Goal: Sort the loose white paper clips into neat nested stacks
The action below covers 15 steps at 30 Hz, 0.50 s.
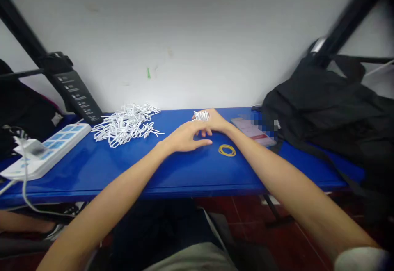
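Observation:
A small bundle of short white strips [201, 116], like folded twist ties, lies side by side at the fingers of my right hand [216, 121]. That hand rests near the back edge of the blue table, closed around the bundle as far as I can see; its fingertips are partly hidden. Just in front and to the left, my left hand [184, 135] lies against the bundle's near side, thumb stretched out and fingers loosely bent, apparently holding nothing. Yellow rubber bands [227, 150] lie below my right wrist. Farther left is a loose heap of the same white strips [126, 124].
A white power strip [49, 152] with a plug and cable occupies the left of the blue table [191, 176]. A black labelled panel [78, 94] leans behind it. At right are a flat packet [255, 131] and a black bag [317, 107]. A wall stands behind.

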### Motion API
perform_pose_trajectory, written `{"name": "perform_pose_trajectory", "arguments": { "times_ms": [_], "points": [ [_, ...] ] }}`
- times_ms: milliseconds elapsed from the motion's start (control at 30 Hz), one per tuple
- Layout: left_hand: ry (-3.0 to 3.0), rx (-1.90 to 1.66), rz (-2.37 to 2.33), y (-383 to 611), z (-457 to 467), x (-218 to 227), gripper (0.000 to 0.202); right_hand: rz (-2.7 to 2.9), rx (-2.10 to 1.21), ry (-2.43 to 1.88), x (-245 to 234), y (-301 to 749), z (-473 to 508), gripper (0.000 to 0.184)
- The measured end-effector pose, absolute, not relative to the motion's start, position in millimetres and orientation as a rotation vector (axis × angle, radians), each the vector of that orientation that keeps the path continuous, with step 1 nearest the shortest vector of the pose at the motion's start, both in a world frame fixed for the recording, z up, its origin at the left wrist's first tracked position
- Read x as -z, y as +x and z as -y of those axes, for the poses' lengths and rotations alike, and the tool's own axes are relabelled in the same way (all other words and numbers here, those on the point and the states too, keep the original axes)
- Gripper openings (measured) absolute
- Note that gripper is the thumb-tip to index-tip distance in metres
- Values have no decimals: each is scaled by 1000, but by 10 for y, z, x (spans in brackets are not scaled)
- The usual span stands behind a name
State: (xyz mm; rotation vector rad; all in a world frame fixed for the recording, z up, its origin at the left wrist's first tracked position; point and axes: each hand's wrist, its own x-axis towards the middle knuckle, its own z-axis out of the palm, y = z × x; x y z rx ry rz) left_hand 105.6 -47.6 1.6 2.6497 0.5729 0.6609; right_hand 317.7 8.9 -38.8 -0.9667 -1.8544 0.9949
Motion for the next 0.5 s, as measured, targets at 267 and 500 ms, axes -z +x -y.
{"name": "perform_pose_trajectory", "arguments": {
  "times_ms": [267,500],
  "points": [
    [2181,-1377,-1034,908,172,4,34,1704,-1013,-933,340,3117,-121,44],
    [1580,-1117,-1078,783,-93,166,62,1559,-1125,-944,278,2942,-32,56]
  ]
}}
